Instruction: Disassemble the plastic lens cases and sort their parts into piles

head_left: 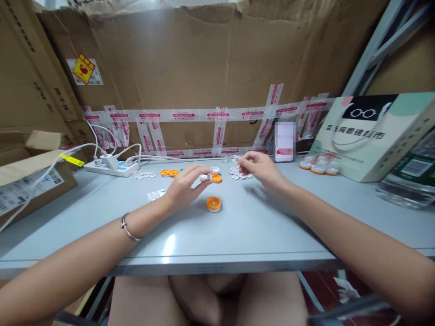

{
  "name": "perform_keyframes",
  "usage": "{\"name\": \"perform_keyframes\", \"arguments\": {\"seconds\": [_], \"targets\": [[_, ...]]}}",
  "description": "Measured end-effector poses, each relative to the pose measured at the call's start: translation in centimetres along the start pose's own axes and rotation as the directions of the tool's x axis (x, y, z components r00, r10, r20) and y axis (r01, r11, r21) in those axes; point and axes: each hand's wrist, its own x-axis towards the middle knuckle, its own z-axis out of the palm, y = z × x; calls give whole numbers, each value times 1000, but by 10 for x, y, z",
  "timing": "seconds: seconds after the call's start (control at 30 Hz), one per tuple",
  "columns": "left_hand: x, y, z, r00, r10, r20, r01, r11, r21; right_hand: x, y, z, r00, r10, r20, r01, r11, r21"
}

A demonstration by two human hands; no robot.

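The round orange piece (214, 203), lacking an evident long axis, lies just below frame centre, down and right of the nearer left hand (181, 186), whose grip cannot be told; the right hand (258, 169), upper right, pinches a small white piece (235, 159).

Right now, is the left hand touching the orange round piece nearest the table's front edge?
Apart: the head view shows grey tabletop between left hand and orange round piece.

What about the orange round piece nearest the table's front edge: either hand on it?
No, the orange piece sits on the table, clear of the left hand and right hand.
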Motion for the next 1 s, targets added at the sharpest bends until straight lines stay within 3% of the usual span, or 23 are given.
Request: {"name": "perform_keyframes", "arguments": {"seconds": [0.1,0.27,0.47,0.67,0.8,0.9,1.0], "targets": [[0,-3,-1,999,-26,22,26,1000,-17,16,11,-21,988,-113,-108,94,982,-165],[-3,-3,1,996,-54,67,58,997,-53,28,32,-30,983,-171,-67,116,859,-499],[-3,-1,3,994,-79,79,83,995,-51,32,42,-26,988,-151,-33,106,816,-568],[-3,-1,2,995,-63,83,70,994,-87,28,35,-28,992,-126,-26,89,820,-565],[-4,-1,1,993,-86,76,95,989,-117,24,21,-29,992,-119,-51,89,909,-407],[-3,1,1,984,-163,69,172,971,-165,21,7,-30,988,-137,-76,129,987,-99],[-2,5,1,957,-286,55,290,920,-264,10,-4,-22,988,-151,20,147,979,144]]}}
